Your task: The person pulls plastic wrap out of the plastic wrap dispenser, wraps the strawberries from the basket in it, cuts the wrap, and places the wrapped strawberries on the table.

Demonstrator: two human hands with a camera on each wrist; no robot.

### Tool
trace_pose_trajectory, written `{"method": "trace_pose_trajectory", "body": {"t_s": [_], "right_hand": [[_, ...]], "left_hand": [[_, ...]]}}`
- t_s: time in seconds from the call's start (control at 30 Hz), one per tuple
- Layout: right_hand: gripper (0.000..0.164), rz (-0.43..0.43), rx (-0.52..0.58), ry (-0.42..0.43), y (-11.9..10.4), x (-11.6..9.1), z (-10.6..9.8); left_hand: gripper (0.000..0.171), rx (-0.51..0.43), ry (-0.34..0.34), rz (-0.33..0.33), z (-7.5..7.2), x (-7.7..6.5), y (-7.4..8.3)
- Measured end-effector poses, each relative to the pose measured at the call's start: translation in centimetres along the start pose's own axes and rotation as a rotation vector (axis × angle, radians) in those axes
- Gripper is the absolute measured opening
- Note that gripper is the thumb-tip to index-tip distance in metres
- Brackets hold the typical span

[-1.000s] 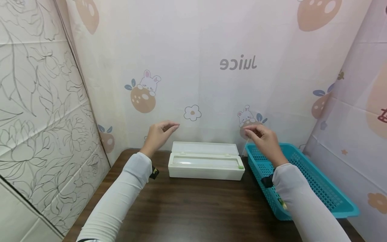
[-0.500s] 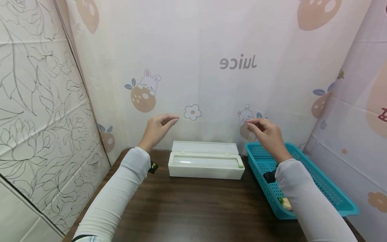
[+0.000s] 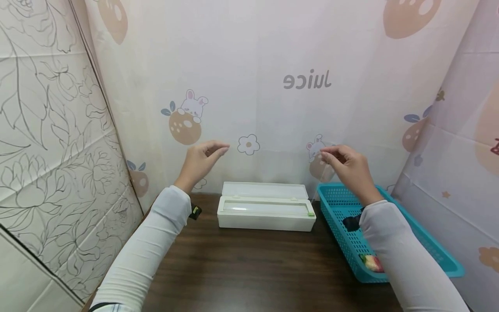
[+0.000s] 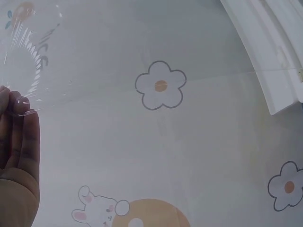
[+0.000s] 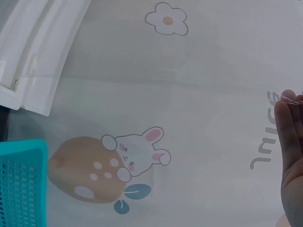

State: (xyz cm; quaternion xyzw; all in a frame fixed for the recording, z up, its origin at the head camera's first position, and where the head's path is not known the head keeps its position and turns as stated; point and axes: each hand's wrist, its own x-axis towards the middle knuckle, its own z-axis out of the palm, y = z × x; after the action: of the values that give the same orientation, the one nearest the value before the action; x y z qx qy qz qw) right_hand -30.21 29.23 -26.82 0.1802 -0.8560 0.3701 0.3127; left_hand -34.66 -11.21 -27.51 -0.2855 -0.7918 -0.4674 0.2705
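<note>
A sheet of clear cling film (image 4: 49, 87) stretches up from a white cling film dispenser (image 3: 267, 221), whose lid (image 3: 265, 190) stands raised at the back. My left hand (image 3: 199, 164) pinches one upper corner of the film between thumb and fingertips, above the dispenser's left end. At the opposite corner, my right hand (image 3: 351, 171) pinches the film, higher than the dispenser and over the basket's near-left part. The film is nearly invisible in the head view; its creases and edge show in the left wrist view. A small green slider (image 3: 310, 214) sits at the dispenser's right end.
A turquoise perforated basket (image 3: 444, 264) stands right of the dispenser, under my right forearm. Inside it lies a small red and yellow item (image 3: 372, 263), partly covered by the sleeve. The dark wooden table (image 3: 249, 268) meets a patterned cloth wall (image 3: 257, 112) behind.
Both hands have risen and moved slightly apart, drawing the film further up out of the dispenser. More of the red and yellow item in the basket now shows beside the right sleeve.
</note>
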Motion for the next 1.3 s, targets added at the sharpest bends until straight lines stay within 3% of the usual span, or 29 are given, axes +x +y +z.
{"method": "trace_pose_trajectory", "body": {"t_s": [0.47, 1.0, 1.2, 1.3], "right_hand": [[0.032, 0.029, -0.009, -0.011, -0.9, 0.1, -0.9], [0.020, -0.031, -0.043, -0.013, -1.7, -1.2, -2.0], [0.017, -0.003, 0.006, -0.074, -1.9, -1.7, -2.6], [0.016, 0.008, 0.017, -0.103, -1.9, -2.5, -3.0]], "left_hand": [[0.021, -0.011, -0.007, 0.005, -0.9, 0.0, 1.3], [0.017, 0.006, 0.006, 0.016, -2.0, -1.8, 2.2], [0.016, 0.003, -0.040, 0.035, -2.5, -2.1, 2.4], [0.014, -0.019, -0.082, 0.035, -2.8, -3.0, 2.5]]}}
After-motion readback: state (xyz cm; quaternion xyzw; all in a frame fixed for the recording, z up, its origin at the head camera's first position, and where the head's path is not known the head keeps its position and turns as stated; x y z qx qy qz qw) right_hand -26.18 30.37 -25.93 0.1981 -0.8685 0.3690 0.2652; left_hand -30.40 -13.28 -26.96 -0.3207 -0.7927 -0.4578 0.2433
